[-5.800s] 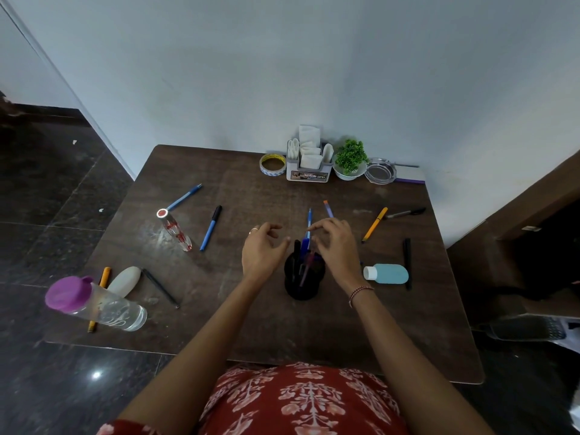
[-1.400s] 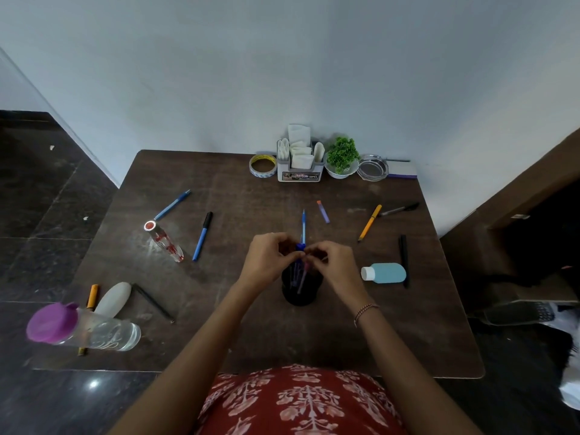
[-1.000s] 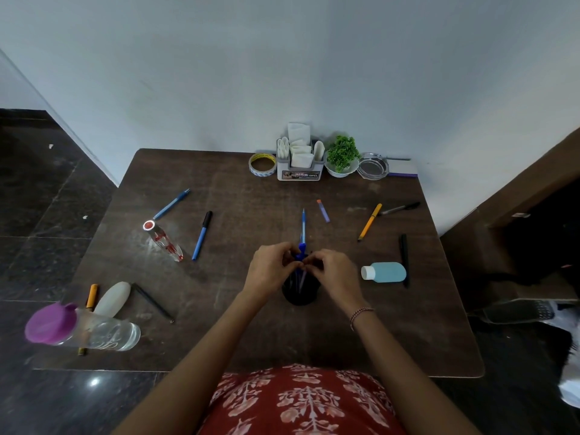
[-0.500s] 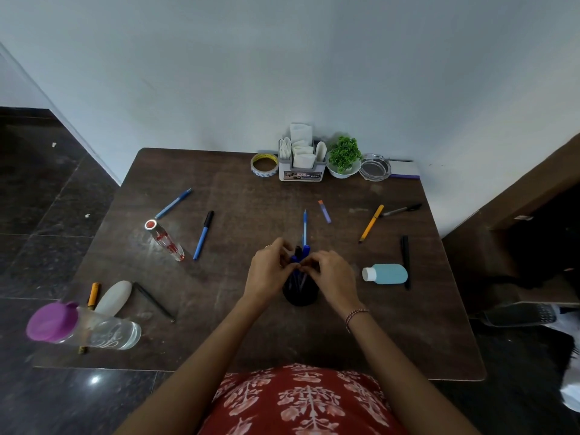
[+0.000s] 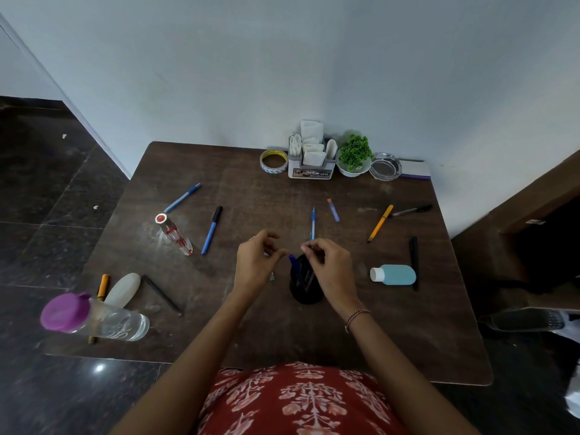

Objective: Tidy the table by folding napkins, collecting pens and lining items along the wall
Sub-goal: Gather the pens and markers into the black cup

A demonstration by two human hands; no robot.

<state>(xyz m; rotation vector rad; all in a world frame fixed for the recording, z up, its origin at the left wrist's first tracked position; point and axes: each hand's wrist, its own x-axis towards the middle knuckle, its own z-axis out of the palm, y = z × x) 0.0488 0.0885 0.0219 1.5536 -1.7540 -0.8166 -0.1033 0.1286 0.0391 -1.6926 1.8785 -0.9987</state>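
Dim, soft light; wide-angle bending at edges; glare spot on floor (image 5: 99, 368).

Dark brown table (image 5: 282, 334), and between the hands a black holder (image 5: 306, 287) showing a blue pen tip (image 5: 292, 259). Left of the left hand (image 5: 255, 266): a blue pen with black cap (image 5: 212, 229), an all-blue pen (image 5: 182, 198), a clear bottle with red cap (image 5: 173, 234), an orange pen (image 5: 102, 285), a cream-white bottle (image 5: 123, 289), a clear bottle with purple lid (image 5: 91, 318). Right of the right hand (image 5: 329, 265): a light blue bottle with white cap (image 5: 394, 274), a black pen (image 5: 414, 262), an orange pen with black tip (image 5: 380, 222); beyond the hands, white napkins (image 5: 312, 142), a green plant (image 5: 355, 151) in a white bowl, yellow-and-white tape (image 5: 273, 160); below, a red top with white floral print (image 5: 298, 403).
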